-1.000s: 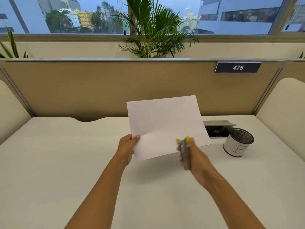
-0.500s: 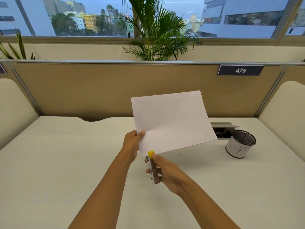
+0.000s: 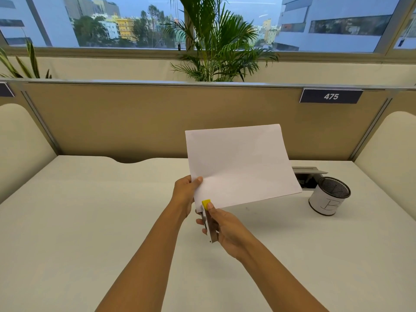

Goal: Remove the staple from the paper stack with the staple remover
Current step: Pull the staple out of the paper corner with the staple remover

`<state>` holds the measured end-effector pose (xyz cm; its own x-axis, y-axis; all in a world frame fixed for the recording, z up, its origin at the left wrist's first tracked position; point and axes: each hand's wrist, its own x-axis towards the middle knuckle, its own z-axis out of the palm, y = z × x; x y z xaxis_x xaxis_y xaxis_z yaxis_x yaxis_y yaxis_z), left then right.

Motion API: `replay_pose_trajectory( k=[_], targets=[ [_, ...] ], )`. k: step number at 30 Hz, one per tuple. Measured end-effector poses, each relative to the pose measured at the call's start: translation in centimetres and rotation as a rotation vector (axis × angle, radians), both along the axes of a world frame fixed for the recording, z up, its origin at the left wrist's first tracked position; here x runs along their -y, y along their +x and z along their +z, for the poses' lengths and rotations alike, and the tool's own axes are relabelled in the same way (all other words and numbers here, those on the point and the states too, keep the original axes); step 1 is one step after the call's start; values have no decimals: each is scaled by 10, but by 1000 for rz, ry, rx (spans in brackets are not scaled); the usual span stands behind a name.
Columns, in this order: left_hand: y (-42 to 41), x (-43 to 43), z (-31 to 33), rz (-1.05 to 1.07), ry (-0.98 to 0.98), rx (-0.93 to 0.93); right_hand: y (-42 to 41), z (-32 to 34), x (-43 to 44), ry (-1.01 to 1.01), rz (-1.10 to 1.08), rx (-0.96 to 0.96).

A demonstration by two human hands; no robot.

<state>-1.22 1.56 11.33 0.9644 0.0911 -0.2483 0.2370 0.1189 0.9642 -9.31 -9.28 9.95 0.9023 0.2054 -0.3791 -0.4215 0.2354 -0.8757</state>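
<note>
My left hand (image 3: 185,192) holds a white paper stack (image 3: 240,163) up above the desk, thumb on its near left edge. My right hand (image 3: 227,228) grips a staple remover (image 3: 208,218), a metal strip with a yellow tip. That yellow tip sits on the near left corner of the stack, just below my left thumb. The staple itself is too small to make out.
A white desk (image 3: 90,221) spreads below the hands. At the right stands a white pen cup with a mesh rim (image 3: 328,199), and behind it an open cable hatch (image 3: 308,179). A tan partition (image 3: 135,118) closes off the back, cream side panels on both sides.
My right hand has carried the staple remover leftward from the stack's near edge to its near left corner. The stack has risen slightly; the yellow tip now overlaps the paper.
</note>
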Motion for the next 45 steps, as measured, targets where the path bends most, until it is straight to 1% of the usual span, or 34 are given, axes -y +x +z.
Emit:
replay_pose_trajectory(
  k=[22,36,45],
  targets=[
    [-1,-2,6,-19,-20,9,6,-5,-9,-85,-92,48],
    [0,-3,7,10,48,3,8,-6,-9,-33,-41,30],
    [0,-3,9,6,33,10,8,-5,-11,-28,-44,45]
  ],
)
